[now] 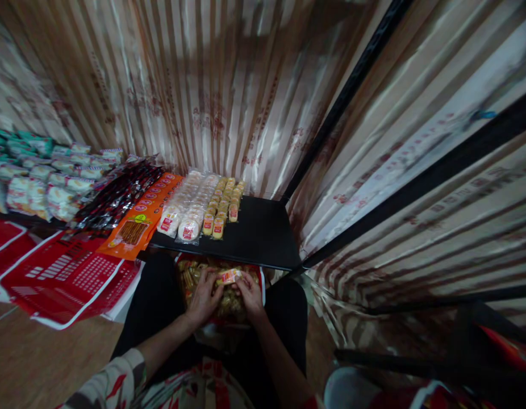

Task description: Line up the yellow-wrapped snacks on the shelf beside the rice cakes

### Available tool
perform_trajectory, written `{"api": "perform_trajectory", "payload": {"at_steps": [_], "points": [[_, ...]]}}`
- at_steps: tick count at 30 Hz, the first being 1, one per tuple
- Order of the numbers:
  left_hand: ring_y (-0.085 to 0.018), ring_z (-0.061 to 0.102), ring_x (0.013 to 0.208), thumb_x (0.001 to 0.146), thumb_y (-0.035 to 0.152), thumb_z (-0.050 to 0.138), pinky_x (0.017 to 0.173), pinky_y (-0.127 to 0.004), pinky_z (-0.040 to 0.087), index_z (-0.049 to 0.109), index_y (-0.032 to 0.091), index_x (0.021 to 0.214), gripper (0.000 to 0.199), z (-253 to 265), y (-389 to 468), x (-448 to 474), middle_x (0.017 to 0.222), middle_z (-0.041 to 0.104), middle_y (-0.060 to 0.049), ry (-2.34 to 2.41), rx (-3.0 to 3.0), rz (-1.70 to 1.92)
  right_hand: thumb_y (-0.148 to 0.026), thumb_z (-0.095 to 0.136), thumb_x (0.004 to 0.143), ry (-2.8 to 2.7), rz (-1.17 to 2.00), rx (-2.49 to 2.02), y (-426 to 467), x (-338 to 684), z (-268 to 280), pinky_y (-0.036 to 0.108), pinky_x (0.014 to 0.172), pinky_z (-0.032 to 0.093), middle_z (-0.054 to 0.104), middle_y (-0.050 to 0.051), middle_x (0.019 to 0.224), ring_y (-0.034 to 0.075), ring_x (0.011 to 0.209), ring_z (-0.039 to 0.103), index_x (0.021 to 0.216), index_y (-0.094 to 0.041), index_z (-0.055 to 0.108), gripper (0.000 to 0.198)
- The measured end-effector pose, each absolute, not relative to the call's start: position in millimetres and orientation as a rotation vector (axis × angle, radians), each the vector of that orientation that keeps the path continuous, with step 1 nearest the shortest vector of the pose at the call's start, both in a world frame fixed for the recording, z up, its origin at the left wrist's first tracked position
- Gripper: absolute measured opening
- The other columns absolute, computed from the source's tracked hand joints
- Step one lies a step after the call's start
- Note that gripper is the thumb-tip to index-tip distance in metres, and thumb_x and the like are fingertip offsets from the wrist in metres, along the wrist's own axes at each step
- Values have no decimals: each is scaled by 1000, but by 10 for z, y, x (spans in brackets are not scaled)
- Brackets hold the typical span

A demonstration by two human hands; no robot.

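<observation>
Between my two hands is a small snack packet (229, 276) with a red and yellow label. My left hand (204, 296) grips its left end, fingers closed round it. At the other end, my right hand (249, 292) pinches it. Both hands are above an open red bag (263, 284) between my knees, filled with similar yellowish wrapped packets (188, 276). On the black shelf ahead, rows of such yellow packets (218, 227) stand lined up. Beside them are rows of white round wrapped snacks (189, 227).
An orange snack pouch (139, 218) lies on the black shelf (263, 233), left of the white snacks. Farther left are dark shiny packets (118, 196) and several white and green bags (62, 201). Red printed bags (71, 278) hang below. A black pole (343, 96) and striped curtain (229, 85) border the shelf.
</observation>
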State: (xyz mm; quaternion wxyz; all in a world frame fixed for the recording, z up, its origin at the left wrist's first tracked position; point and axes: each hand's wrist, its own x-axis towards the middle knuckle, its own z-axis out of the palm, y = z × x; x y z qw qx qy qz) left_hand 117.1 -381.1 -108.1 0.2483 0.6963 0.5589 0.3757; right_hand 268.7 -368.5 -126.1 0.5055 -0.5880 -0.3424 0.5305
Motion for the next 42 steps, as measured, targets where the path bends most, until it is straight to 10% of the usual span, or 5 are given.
{"api": "perform_trajectory", "payload": {"at_steps": [7,18,31,42], "points": [[-14,54,64,77,25,47,65,-31,49,53,17,92,18,-888,-3742,1365,86,57,-4,1504,1662,1015,-40,69,63,-880,1244,-1270,-3647,2792,-850,22,51,45,66,2,80,14,63,60,101,-19,58,44],[-14,58,69,79,28,46,67,-31,51,53,17,95,21,-729,-3454,1520,90,58,-6,1515,1465,1164,-37,62,71,-1008,1177,-1236,-3350,2670,-857,30,76,50,68,5,88,17,81,64,101,-19,56,36],[-20,59,102,85,36,39,91,-39,47,53,18,115,38,-692,-3352,1157,118,58,-11,1439,1575,1092,-26,55,70,-1298,675,-1598,-2187,2654,-810,29,70,48,61,4,83,15,67,58,98,-18,63,30],[-20,24,135,88,29,30,113,-40,17,33,7,134,52,-797,-2625,1890,145,29,-14,1373,1351,1123,-34,52,74,-1329,682,-1596,-1892,2661,-882,28,71,47,63,3,84,16,77,60,95,-19,53,26]]}}
